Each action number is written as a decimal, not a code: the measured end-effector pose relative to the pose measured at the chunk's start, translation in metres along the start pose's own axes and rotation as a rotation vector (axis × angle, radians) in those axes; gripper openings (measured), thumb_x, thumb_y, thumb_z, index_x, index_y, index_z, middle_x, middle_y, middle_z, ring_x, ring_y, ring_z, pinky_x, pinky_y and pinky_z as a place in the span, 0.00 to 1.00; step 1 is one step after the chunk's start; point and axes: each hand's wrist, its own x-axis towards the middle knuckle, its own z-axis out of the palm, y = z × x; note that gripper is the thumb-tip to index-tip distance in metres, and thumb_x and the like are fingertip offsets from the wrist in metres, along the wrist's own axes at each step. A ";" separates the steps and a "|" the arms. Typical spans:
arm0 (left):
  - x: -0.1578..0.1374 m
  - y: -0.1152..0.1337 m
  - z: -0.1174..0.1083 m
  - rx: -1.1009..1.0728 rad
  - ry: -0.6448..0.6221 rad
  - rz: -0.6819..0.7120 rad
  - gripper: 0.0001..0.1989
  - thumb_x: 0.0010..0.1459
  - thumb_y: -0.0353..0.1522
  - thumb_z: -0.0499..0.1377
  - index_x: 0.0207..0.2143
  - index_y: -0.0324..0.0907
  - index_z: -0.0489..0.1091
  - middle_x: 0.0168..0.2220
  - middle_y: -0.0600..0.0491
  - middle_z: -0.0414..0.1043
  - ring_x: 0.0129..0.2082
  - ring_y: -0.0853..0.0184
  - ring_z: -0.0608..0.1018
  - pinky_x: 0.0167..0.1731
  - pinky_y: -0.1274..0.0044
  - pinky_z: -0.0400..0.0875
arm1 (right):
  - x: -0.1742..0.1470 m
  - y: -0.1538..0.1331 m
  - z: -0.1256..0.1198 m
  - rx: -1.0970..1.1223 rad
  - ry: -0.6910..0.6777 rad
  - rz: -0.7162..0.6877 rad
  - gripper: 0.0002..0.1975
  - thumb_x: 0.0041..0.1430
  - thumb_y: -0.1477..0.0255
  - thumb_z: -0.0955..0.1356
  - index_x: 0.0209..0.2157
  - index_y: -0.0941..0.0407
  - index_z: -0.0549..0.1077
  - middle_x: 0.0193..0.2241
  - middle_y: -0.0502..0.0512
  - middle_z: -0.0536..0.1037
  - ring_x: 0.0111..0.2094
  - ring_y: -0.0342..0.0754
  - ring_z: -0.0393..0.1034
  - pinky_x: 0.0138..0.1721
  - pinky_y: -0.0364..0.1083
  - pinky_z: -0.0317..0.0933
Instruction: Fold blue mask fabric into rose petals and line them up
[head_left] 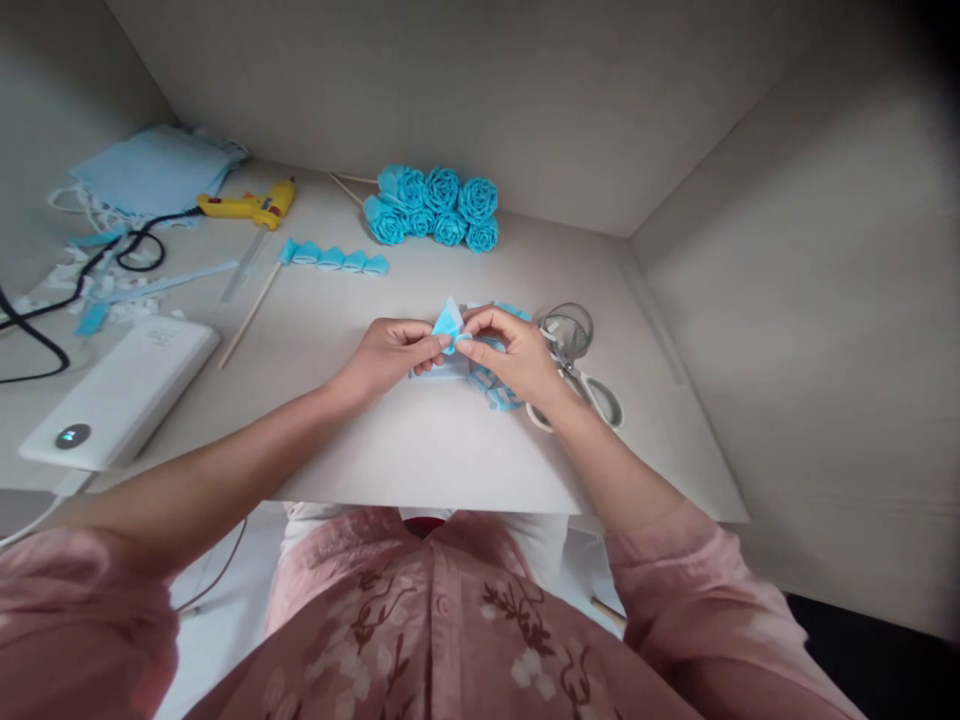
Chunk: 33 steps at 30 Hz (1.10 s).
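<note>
Between my two hands, above the front middle of the table, is a small light-blue piece of fabric (448, 318) folded to a point at the top. My left hand (397, 352) pinches its lower left side between thumb and fingers. From the other side, my right hand (506, 345) pinches its lower right edge. Under and behind my right hand lie several blue fabric pieces (504, 396), partly hidden by it. Scissors (592, 390) with pale handles rest beside my right wrist, touching a roll of clear tape (568, 328).
Blue fabric roses (442, 205) lie at the back. Left of them are a yellow glue gun (255, 205), stacked blue masks (150, 170), a stick (251, 315) and a row of folded petals (341, 260). A white power bank (124, 390) lies near my left forearm. Walls enclose the table's back and right.
</note>
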 end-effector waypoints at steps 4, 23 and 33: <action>0.000 0.000 0.001 0.022 0.000 0.012 0.18 0.50 0.44 0.65 0.19 0.39 0.71 0.17 0.55 0.67 0.19 0.74 0.67 0.20 0.81 0.62 | 0.000 0.002 0.002 0.097 -0.029 0.079 0.19 0.54 0.62 0.73 0.46 0.54 0.71 0.36 0.52 0.77 0.37 0.44 0.71 0.42 0.45 0.65; -0.003 0.003 0.001 0.018 0.007 0.080 0.17 0.50 0.44 0.66 0.26 0.39 0.73 0.22 0.55 0.71 0.21 0.74 0.68 0.21 0.81 0.63 | -0.002 0.004 0.006 0.245 -0.093 0.163 0.29 0.54 0.61 0.73 0.57 0.53 0.69 0.35 0.51 0.76 0.36 0.44 0.69 0.36 0.43 0.65; 0.000 0.000 0.001 0.040 -0.022 0.110 0.12 0.52 0.38 0.63 0.25 0.39 0.68 0.21 0.57 0.67 0.20 0.75 0.67 0.22 0.82 0.62 | -0.002 0.009 0.009 0.302 -0.110 0.131 0.25 0.55 0.62 0.73 0.53 0.54 0.72 0.35 0.52 0.78 0.36 0.45 0.72 0.42 0.46 0.68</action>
